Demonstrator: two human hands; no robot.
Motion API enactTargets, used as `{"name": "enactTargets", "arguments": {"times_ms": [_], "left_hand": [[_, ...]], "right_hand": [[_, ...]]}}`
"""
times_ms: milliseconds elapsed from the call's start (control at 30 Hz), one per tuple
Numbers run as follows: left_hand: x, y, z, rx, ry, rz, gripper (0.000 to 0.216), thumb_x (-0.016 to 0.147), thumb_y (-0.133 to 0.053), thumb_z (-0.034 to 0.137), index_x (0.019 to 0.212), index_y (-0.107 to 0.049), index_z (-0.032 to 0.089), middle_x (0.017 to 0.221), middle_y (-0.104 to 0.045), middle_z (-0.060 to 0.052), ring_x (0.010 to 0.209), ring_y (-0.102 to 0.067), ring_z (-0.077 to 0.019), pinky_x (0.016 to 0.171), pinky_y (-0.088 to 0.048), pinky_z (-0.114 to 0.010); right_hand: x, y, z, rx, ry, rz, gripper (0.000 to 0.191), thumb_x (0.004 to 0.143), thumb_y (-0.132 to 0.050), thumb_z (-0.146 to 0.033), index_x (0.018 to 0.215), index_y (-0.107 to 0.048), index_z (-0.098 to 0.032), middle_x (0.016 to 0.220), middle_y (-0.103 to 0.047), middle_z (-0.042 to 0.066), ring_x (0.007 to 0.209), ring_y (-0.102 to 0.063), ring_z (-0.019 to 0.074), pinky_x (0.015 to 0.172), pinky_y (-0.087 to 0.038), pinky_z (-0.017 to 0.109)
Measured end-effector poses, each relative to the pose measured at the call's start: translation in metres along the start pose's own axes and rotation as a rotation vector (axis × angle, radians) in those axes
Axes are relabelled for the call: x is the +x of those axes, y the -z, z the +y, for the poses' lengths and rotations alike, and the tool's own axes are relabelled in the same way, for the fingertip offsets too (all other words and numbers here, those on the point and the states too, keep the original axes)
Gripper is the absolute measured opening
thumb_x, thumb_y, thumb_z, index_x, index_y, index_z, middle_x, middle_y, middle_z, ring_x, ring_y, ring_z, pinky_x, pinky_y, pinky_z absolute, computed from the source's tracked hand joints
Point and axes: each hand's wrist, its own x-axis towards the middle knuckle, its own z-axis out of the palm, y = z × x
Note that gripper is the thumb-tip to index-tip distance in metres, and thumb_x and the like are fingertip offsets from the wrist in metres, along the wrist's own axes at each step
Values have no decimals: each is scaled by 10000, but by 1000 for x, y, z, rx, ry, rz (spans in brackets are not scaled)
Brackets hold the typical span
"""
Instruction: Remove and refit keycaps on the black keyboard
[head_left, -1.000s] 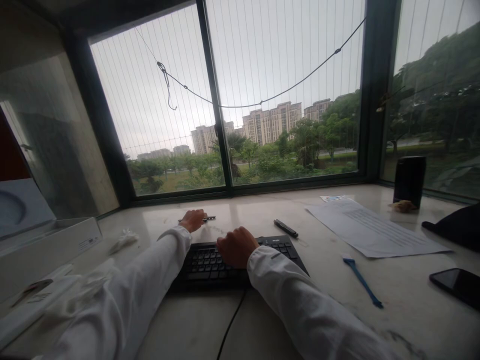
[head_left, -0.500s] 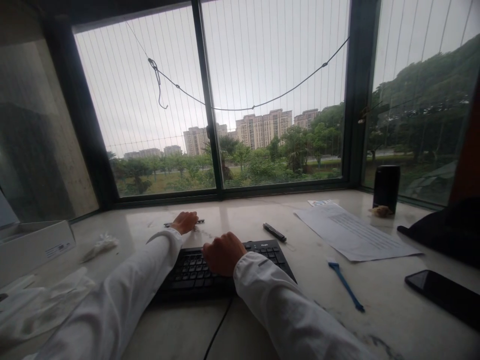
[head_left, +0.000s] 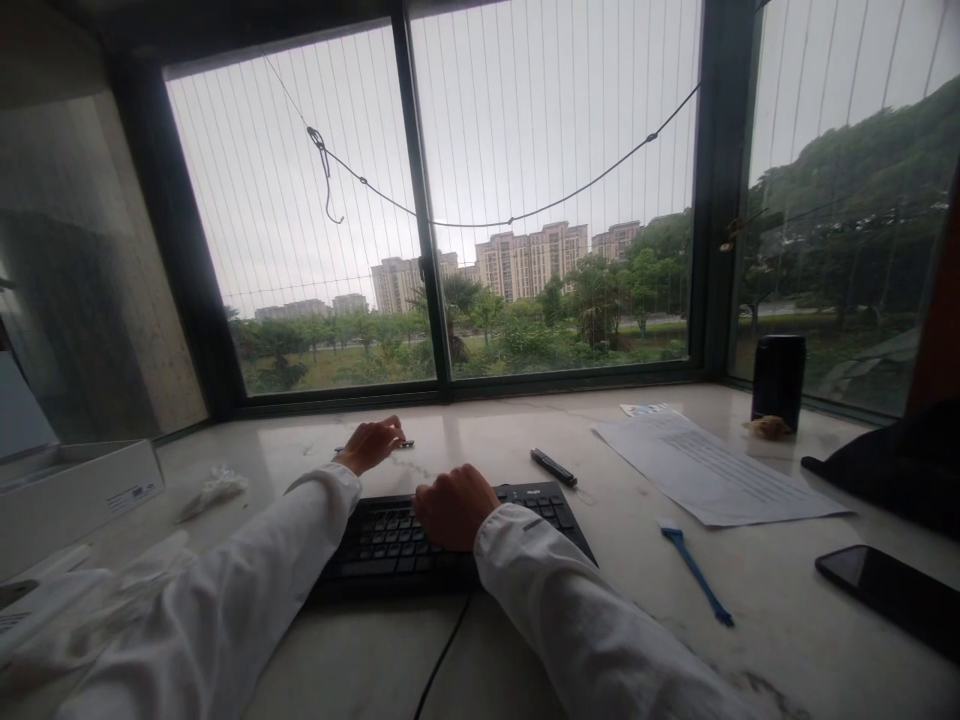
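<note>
A black keyboard point(head_left: 390, 545) lies on the marble-patterned surface, its cable running toward me. My right hand point(head_left: 456, 508) is over the middle of its keys, fingers curled in; whatever they may grip is hidden beneath the knuckles. Beyond the keyboard's back left corner is my left hand point(head_left: 371, 445), its fingers bent and drawn together. A slim dark object point(head_left: 407, 444) shows at the surface by those fingertips, mostly covered by the hand. I cannot make out whether the fingers hold it. Behind the keyboard lies a black pen-like tool point(head_left: 553, 467).
To the right are a blue brush point(head_left: 697, 577), a printed sheet point(head_left: 712, 470), a phone point(head_left: 892, 600), a black cylinder point(head_left: 778, 385) and dark cloth point(head_left: 892, 470). At left stand a white box point(head_left: 90, 495) and crumpled plastic point(head_left: 214, 492). A window frame point(head_left: 570, 378) borders the back.
My left hand has shifted, with its fingertips raised a little off the slim object. My right hand stays over the keys. The whole view has moved slightly.
</note>
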Motion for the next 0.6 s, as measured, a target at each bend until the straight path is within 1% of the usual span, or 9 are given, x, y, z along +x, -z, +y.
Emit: {"name": "enactTargets", "arguments": {"times_ms": [67, 133, 200, 267, 333, 400, 433, 533, 600], "left_hand": [[-4, 9, 2, -108, 13, 142, 291, 899, -424, 351, 996, -685, 265, 1172, -625, -3, 941, -627, -187, 793, -433, -282], [-10, 22, 5, -234, 29, 279, 303, 899, -430, 389, 998, -682, 255, 1091, -671, -5, 982, -620, -195, 818, -439, -282], [-19, 37, 10, -314, 38, 348, 294, 894, -442, 411, 980, -678, 258, 992, -703, 0, 946, -636, -194, 817, -442, -282], [-29, 49, 16, -360, 60, 417, 291, 890, -454, 423, 980, -668, 248, 976, -704, -5, 904, -647, -193, 800, -445, -283], [-41, 57, 23, -398, 77, 444, 275, 878, -481, 419, 952, -669, 232, 933, -707, -14, 852, -653, -188, 771, -453, -279], [-54, 57, 29, -428, 83, 450, 242, 867, -509, 389, 944, -670, 225, 911, -704, -18, 835, -651, -183, 751, -461, -275], [-60, 55, 31, -448, 71, 455, 223, 859, -527, 360, 969, -665, 224, 948, -698, -19, 853, -647, -179, 762, -463, -275], [-75, 46, 32, -513, -44, 417, 294, 828, -570, 276, 1113, -626, 230, 1059, -668, -27, 914, -631, -169, 815, -464, -279], [-81, 41, 30, -558, -126, 371, 304, 819, -573, 249, 1116, -636, 227, 1064, -664, -34, 926, -625, -164, 832, -461, -274]], "right_hand": [[0, 0, 0, 2, -12, 2, 345, 891, -375, -307, 801, -675, -162, 745, -696, 118, 672, -663, 231, 603, -438, 328], [0, -1, -1, 0, -19, 6, 350, 892, -375, -309, 796, -678, -162, 739, -695, 119, 669, -663, 234, 608, -435, 329], [-1, -2, -1, -10, -30, -1, 361, 898, -366, -311, 795, -679, -166, 746, -697, 120, 675, -664, 235, 617, -432, 332], [-1, -3, -1, -23, -49, -23, 376, 907, -349, -317, 811, -682, -170, 758, -699, 123, 689, -665, 236, 627, -430, 332], [-1, -4, 0, -36, -73, -50, 407, 921, -321, -327, 818, -683, -173, 765, -700, 124, 702, -667, 236, 634, -426, 327], [-2, -4, 1, -55, -92, -69, 431, 933, -293, -341, 829, -680, -183, 775, -703, 118, 703, -667, 230, 636, -420, 320], [-2, -4, 1, -65, -97, -79, 441, 938, -281, -346, 831, -678, -188, 781, -704, 114, 702, -667, 224, 637, -416, 314], [-1, -4, -1, -94, -112, -87, 453, 945, -262, -360, 819, -666, -196, 751, -701, 98, 679, -664, 214, 615, -391, 292], [0, -3, -5, -106, -114, -82, 450, 946, -259, -359, 801, -653, -199, 733, -699, 86, 664, -662, 206, 593, -364, 277]]}}
